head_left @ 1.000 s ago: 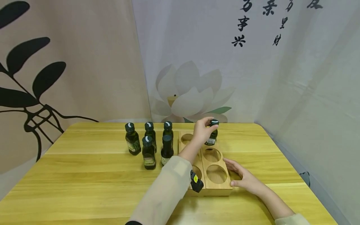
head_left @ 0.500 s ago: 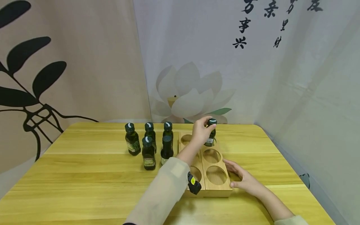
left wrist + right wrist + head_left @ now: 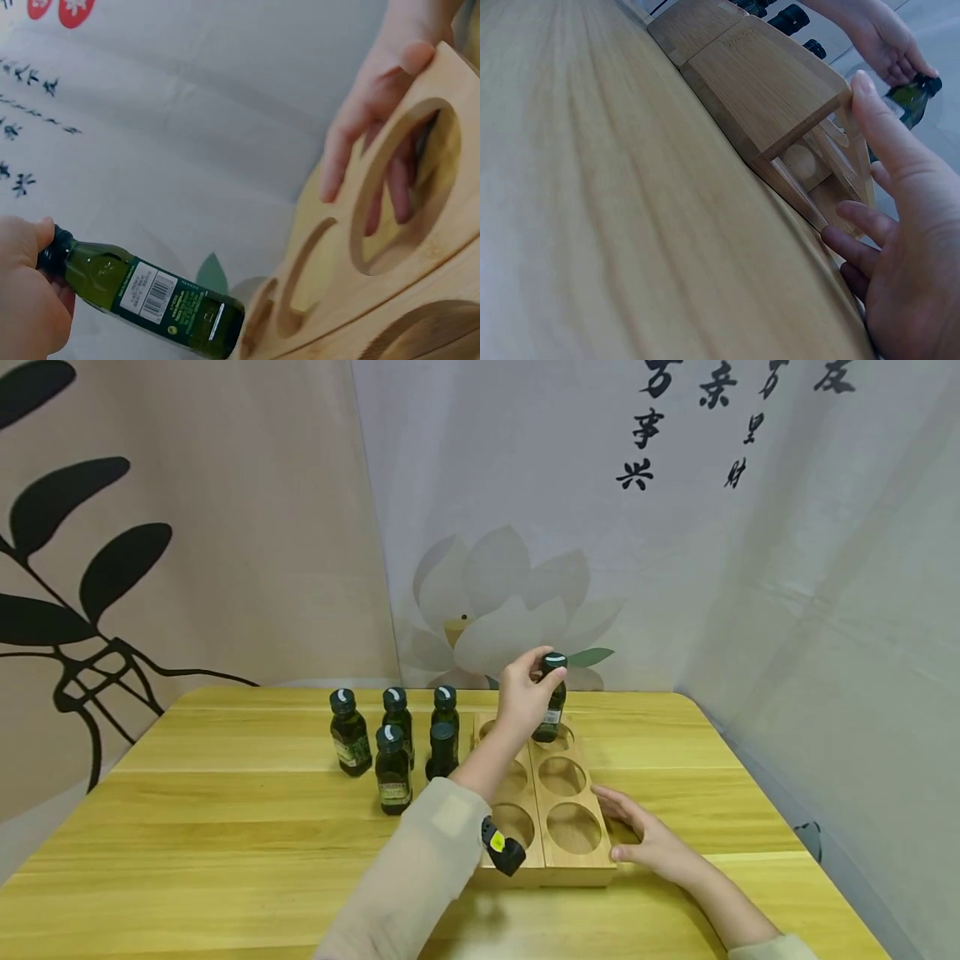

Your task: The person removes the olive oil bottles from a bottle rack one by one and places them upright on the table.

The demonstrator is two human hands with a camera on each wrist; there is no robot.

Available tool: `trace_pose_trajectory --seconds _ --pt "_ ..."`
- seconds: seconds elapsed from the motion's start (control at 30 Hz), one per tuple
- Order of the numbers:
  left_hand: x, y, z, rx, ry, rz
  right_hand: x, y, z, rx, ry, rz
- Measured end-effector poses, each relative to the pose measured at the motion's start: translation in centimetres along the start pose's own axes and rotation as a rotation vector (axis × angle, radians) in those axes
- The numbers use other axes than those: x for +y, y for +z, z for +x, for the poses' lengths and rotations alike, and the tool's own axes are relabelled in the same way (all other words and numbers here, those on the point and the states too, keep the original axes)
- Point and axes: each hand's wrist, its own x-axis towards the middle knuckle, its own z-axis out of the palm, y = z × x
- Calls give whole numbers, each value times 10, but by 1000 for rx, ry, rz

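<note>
My left hand point(image 3: 523, 692) pinches a dark green glass bottle point(image 3: 552, 703) by its black cap and neck, holding it tilted over the far right hole of the wooden rack point(image 3: 573, 860). The left wrist view shows the barcode label of this bottle point(image 3: 154, 296), with its base close to the rack's far end. At the rack's right side rests my right hand point(image 3: 648, 837), its thumb at the near corner and its fingers loosely spread along the open side. In the right wrist view the thumb point(image 3: 874, 105) touches the rack's upper edge.
Several similar dark bottles stand left of the rack, including a front bottle point(image 3: 393, 772) and a far-left bottle point(image 3: 350, 735). My left forearm partly covers the rack's left row of holes. A printed curtain point(image 3: 300, 527) hangs behind the wooden table point(image 3: 225, 860).
My left hand has raised the bottle and shifted it leftward, tilting it, so the far right hole now shows beside its base. The right hand stays at the rack's side.
</note>
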Motion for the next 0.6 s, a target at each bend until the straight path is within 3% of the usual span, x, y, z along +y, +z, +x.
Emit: trace_pose_trajectory --seconds 0.6 --pt "46 -40 -11 35 170 1 -1 1 0 0 21 0"
